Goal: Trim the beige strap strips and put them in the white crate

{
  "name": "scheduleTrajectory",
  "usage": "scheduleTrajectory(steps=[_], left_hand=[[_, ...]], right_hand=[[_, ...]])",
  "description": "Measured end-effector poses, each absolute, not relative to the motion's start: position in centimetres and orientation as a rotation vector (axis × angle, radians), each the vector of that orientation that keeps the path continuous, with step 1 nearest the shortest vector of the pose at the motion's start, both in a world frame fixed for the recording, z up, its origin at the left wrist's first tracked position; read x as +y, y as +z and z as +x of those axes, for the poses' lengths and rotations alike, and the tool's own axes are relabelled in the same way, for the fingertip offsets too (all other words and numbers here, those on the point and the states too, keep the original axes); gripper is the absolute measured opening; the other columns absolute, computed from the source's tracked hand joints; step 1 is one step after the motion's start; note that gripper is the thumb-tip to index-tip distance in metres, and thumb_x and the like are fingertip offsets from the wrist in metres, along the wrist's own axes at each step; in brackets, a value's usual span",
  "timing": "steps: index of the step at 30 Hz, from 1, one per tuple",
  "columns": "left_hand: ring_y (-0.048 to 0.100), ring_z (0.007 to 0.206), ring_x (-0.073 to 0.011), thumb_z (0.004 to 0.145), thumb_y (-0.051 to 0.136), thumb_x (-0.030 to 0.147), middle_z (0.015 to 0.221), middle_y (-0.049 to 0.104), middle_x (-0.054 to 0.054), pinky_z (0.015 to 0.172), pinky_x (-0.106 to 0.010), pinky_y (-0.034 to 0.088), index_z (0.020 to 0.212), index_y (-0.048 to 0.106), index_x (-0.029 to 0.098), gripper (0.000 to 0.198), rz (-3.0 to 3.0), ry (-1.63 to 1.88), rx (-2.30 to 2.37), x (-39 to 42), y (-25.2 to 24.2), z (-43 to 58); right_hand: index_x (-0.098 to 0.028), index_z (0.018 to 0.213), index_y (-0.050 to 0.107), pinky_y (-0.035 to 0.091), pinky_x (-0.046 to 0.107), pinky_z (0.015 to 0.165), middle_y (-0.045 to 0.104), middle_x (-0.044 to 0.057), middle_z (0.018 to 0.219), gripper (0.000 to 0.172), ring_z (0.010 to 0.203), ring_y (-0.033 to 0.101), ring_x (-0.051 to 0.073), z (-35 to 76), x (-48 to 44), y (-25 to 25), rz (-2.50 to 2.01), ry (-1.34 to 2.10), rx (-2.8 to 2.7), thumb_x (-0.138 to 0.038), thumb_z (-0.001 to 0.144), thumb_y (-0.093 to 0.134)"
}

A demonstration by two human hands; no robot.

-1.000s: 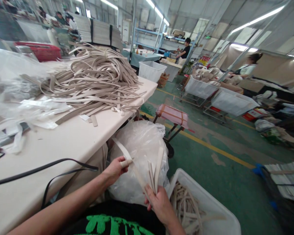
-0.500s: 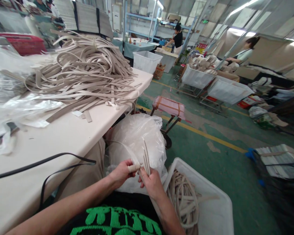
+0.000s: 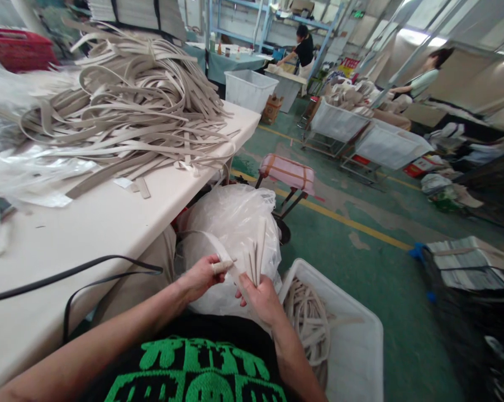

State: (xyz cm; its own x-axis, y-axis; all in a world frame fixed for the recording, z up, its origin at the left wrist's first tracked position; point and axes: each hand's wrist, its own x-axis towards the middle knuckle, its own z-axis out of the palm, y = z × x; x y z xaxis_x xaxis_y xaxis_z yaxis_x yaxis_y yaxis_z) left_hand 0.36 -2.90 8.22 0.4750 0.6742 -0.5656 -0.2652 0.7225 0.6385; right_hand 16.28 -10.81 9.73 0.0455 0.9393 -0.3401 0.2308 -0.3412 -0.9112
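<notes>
My right hand (image 3: 258, 296) is closed around several beige fabric straps (image 3: 256, 257), whose ends fan upward above the thumb. A longer pale strap (image 3: 216, 241) loops from the left, behind my left fingers, to the right hand. My left hand (image 3: 204, 277) is just left of it, its fingers curled and a beige wrapping on one finger. A small pointed tip shows at that finger's end; whether it is a held thing I cannot make out. A heap of similar straps (image 3: 151, 106) lies on the white table (image 3: 109, 234). More coiled straps (image 3: 306, 318) lie in a white bin (image 3: 356, 346) beside my right arm.
A clear plastic bag (image 3: 235, 206) bulges beyond my hands. A dark cord (image 3: 109, 261) hangs over the table edge. Past the bag stands a pink-covered stool (image 3: 288, 172). White bins (image 3: 390, 142) stand farther off, where two people work. Bundled stacks (image 3: 465, 262) sit at right.
My left hand has drawn slightly left, away from the right hand. The straps in the right hand are fanned wider, with one wider strap now raised among them. The view has tilted slightly.
</notes>
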Motion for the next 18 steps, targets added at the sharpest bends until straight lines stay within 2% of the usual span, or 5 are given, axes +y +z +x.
scheduleTrajectory(steps=[3, 9, 13, 15, 18], left_hand=[[0.045, 0.047, -0.0039, 0.054, 0.09, 0.019, 0.055, 0.052, 0.005, 0.048, -0.017, 0.039, 0.067, 0.061, 0.013, 0.033, 0.404, 0.675, 0.935, -1.6, 8.6, -1.1], [0.049, 0.048, -0.0049, 0.069, 0.08, 0.008, 0.055, 0.05, 0.006, 0.05, -0.018, 0.045, 0.073, 0.061, 0.013, 0.021, 0.246, 0.675, 0.882, -0.8, 9.5, -2.8], [0.049, 0.047, -0.0051, 0.07, 0.08, 0.009, 0.054, 0.051, 0.005, 0.051, -0.018, 0.045, 0.069, 0.059, 0.014, 0.022, 0.241, 0.63, 0.876, -1.6, 9.7, -2.1], [0.049, 0.048, -0.0054, 0.067, 0.083, 0.011, 0.054, 0.052, 0.005, 0.052, -0.019, 0.044, 0.067, 0.059, 0.014, 0.025, 0.263, 0.597, 0.866, -2.2, 9.6, -1.6], [0.05, 0.049, -0.007, 0.059, 0.089, 0.02, 0.053, 0.055, 0.003, 0.051, -0.02, 0.041, 0.066, 0.061, 0.014, 0.03, 0.316, 0.531, 0.827, -3.0, 9.4, -1.0]], right_hand=[[-0.011, 0.081, 0.068, 0.044, 0.023, 0.047, 0.067, 0.006, 0.068, 0.057, 0.045, 0.056, 0.011, 18.1, -11.9, 9.5, -1.587, 1.422, -1.147, -0.063, 0.089, 0.049], [-0.02, 0.119, 0.065, 0.042, 0.024, 0.047, 0.069, 0.008, 0.102, 0.043, 0.046, 0.043, 0.007, 19.8, -14.3, 8.2, -1.506, 1.159, -1.089, -0.05, 0.09, 0.055], [-0.024, 0.106, 0.073, 0.052, 0.031, 0.071, 0.069, 0.008, 0.101, 0.025, 0.076, 0.062, 0.019, 18.3, -13.8, 9.6, -1.427, 1.028, -1.339, -0.038, 0.087, 0.063], [-0.025, 0.096, 0.076, 0.051, 0.034, 0.082, 0.069, 0.008, 0.097, 0.017, 0.09, 0.064, 0.023, 17.5, -12.9, 10.4, -1.339, 0.927, -1.494, -0.033, 0.087, 0.065], [-0.024, 0.097, 0.076, 0.05, 0.032, 0.081, 0.067, 0.007, 0.094, 0.019, 0.089, 0.064, 0.021, 16.7, -11.4, 10.6, -1.238, 0.822, -1.578, -0.028, 0.09, 0.059]])
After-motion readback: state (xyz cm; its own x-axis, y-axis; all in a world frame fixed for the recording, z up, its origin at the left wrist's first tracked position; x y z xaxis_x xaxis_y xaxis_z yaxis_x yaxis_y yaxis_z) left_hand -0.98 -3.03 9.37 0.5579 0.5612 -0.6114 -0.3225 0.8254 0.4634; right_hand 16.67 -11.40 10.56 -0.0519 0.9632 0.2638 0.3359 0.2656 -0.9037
